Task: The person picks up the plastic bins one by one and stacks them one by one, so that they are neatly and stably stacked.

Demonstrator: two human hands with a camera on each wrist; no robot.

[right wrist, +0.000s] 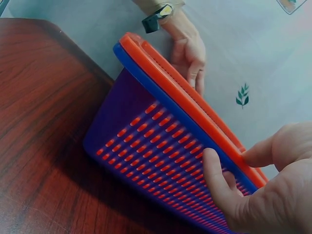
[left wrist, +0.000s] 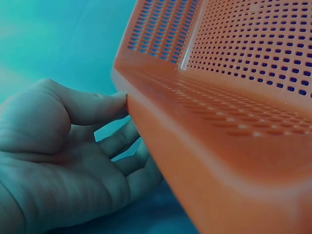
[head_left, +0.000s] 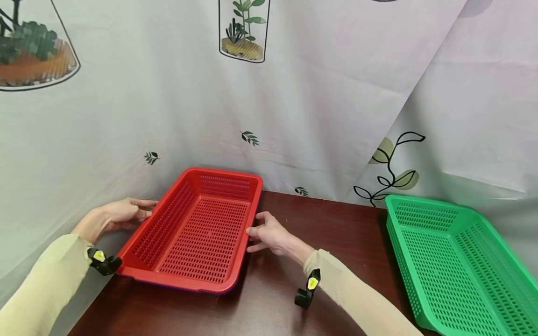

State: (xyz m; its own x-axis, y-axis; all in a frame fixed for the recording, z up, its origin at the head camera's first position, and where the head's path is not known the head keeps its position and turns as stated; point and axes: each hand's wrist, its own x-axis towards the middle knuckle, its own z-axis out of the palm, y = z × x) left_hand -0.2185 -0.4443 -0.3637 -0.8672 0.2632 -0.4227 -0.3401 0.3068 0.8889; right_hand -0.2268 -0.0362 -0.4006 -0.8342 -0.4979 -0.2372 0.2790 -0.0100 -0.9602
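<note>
A red plastic basket point(head_left: 206, 228) with slotted walls sits nested in a blue basket point(right wrist: 146, 146), whose rim and side show below the red rim in the right wrist view. My left hand point(head_left: 122, 213) is at the far-left long side; its thumb presses the red rim and its fingers curl beneath it, partly hidden in the left wrist view. Along the opposite long side, my right hand point(head_left: 273, 234) pinches the stacked rims, thumb on the red edge and fingers against the blue wall. Inside the red basket only its perforated floor shows.
A green basket point(head_left: 458, 275) stands on the right of the dark brown table point(head_left: 323, 233). Behind and to the left hangs a pale cloth point(head_left: 315, 116) printed with plants and jars. Each wrist wears a black strap with a small camera mount.
</note>
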